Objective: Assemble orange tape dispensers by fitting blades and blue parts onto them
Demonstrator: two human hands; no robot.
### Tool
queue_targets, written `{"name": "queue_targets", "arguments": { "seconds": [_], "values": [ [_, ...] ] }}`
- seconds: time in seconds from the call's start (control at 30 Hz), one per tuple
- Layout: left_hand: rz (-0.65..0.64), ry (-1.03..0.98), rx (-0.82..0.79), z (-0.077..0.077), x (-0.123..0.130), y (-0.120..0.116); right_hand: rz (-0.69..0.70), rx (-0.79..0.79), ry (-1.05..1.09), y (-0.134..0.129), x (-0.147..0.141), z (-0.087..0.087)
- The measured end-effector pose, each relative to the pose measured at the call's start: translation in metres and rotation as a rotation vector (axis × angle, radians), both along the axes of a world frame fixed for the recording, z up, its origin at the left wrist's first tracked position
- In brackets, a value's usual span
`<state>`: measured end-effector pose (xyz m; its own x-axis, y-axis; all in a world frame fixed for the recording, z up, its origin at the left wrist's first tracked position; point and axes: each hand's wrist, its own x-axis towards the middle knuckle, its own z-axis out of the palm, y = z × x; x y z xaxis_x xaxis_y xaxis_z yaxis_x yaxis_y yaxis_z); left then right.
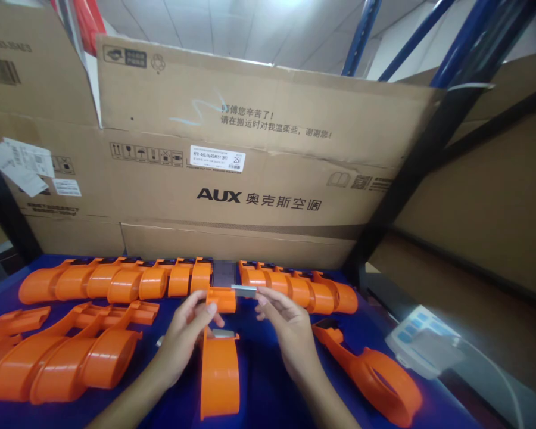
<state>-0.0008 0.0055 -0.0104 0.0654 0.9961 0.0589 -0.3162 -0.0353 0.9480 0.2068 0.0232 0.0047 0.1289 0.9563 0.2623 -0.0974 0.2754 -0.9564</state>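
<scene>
My left hand (186,326) is closed around the handle end of an orange plastic tape dispenser (220,376), whose round part points toward me. In my right hand (292,325), thumb and fingers pinch the right end of a small serrated metal blade (246,291). The blade's left end meets the upper right corner of the dispenser's handle end; whether it is seated there I cannot tell. Another strip of greyish metal (223,333) shows lower on the dispenser, partly covered by the fingers.
Orange dispensers (102,280) stand in a row along the back of the blue tabletop (268,390), with several more (60,366) at left. One dispenser (375,375) lies at right, near a white device with a cable (422,339). Behind rises a cardboard wall (268,196) between dark posts.
</scene>
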Motion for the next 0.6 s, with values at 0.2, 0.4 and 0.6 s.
{"name": "queue_targets", "arguments": {
  "seconds": [0.2,0.4,0.6],
  "values": [
    [0.014,0.0,-0.033,0.0,-0.001,0.002,-0.024,0.07,-0.133,-0.003,0.003,0.002],
    [-0.017,0.02,-0.077,0.001,-0.004,0.003,0.029,0.106,-0.206,-0.007,0.003,0.003],
    [-0.056,0.133,0.045,0.008,-0.004,-0.002,0.123,0.147,-0.29,-0.013,0.001,0.006]
  ]
}}
